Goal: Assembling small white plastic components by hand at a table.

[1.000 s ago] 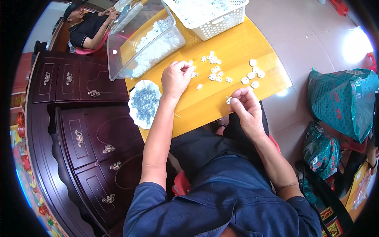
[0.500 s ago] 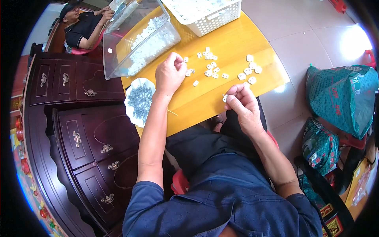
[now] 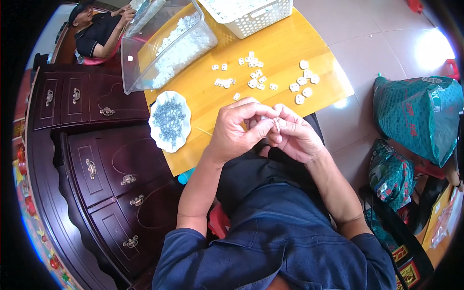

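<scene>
A: What lies around the two hands?

B: The left hand (image 3: 238, 129) and the right hand (image 3: 292, 134) meet over the near edge of the yellow table (image 3: 290, 48), fingertips pinched together on a small white piece (image 3: 276, 123). It is too small to tell more; both hands are closed on it.

A: And on the table?

B: Loose white parts (image 3: 256, 79) are scattered just beyond the hands, with a second cluster (image 3: 304, 87) to the right. A scalloped white dish (image 3: 169, 121) of small dark metal bits sits at the left edge, near the left wrist. Farther back stand a clear plastic bin (image 3: 164, 48) of white parts and a white basket (image 3: 251, 14).

A: What hems things in?

B: A dark wooden cabinet (image 3: 96, 169) with drawers presses against the table's left side. On the right, the tiled floor (image 3: 367, 43) is open near the table, then green bags (image 3: 415, 116) crowd the space. Another person (image 3: 96, 29) sits at the far left corner, well apart from the hands.
</scene>
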Demonstrator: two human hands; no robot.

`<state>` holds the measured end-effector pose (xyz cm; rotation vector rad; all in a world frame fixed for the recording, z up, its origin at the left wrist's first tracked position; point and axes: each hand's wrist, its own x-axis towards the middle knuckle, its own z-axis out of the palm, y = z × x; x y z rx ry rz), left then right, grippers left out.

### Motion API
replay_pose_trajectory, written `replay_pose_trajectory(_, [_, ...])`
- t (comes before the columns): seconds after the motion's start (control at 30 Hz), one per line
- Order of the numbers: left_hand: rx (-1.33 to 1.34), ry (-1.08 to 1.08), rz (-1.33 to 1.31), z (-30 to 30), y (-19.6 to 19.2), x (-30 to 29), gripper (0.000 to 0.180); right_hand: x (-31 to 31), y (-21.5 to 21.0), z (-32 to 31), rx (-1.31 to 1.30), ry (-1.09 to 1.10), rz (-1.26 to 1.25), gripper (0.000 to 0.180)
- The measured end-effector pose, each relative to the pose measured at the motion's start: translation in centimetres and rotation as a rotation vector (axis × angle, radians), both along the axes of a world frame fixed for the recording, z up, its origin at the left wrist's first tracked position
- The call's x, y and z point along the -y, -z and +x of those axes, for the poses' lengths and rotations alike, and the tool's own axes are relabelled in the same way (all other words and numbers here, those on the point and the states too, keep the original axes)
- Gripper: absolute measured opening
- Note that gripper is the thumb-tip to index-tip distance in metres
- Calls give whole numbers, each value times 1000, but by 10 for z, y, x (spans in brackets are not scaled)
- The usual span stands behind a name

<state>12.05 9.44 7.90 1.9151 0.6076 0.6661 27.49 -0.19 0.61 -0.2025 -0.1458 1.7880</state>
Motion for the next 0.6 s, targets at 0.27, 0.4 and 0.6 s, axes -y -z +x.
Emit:
replay_pose_trajectory(0.27, [93,-4,-264,-4,6,8,12,2,7,-2,35,66,6,15])
replay_pose_trajectory(0.4, [74,-116,-366,-16,11,6,15,1,0,-1,213,142,-24,13])
replay_pose_trajectory(0.6, [101,-157,-332,-18,11,6,19,-2,-1,-6,485,245,-47,12])
